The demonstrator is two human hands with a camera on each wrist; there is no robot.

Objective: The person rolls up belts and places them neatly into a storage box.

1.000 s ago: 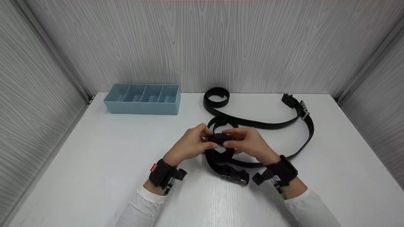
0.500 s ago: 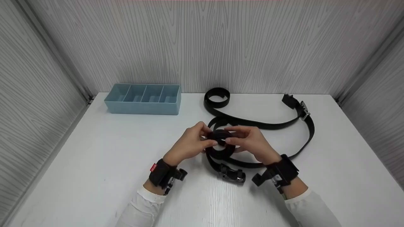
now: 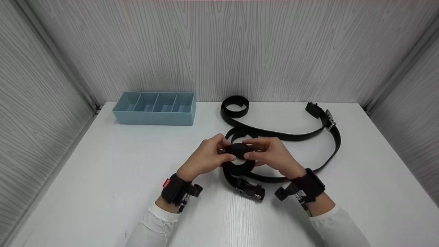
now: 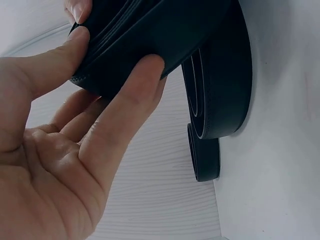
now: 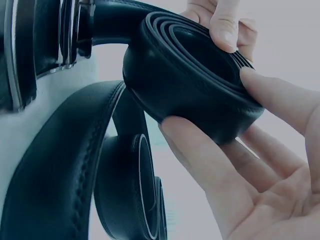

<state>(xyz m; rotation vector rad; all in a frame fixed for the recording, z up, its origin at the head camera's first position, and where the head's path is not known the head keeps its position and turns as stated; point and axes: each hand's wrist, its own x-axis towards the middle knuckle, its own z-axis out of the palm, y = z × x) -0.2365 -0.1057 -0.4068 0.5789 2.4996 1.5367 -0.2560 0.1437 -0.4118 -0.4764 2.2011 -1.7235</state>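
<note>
Both hands hold a black leather belt rolled into a coil [image 3: 240,168] near the middle of the table. My left hand [image 3: 205,156] pinches its left side between thumb and fingers. On the opposite side, my right hand [image 3: 272,156] grips the coil with thumb on the inner edge and fingers around the outside. Several wound layers [image 5: 165,90] show in the right wrist view, tilted between the fingers. From the roll, the belt's loose end runs down to its metal buckle [image 3: 253,192], in front of the hands.
Behind the held roll lie more black belts, one with a coiled end [image 3: 225,111] near the back wall. Their straps curve right to metal buckles [image 3: 330,120]. A blue four-slot box [image 3: 154,118] stands at back left. Walls [image 3: 219,51] enclose the white table [image 3: 103,171].
The held coil tilts up and back slightly between the hands. Its buckle end has shifted a little left. Both hands stay nearly in place; the other belts and box have not moved.
</note>
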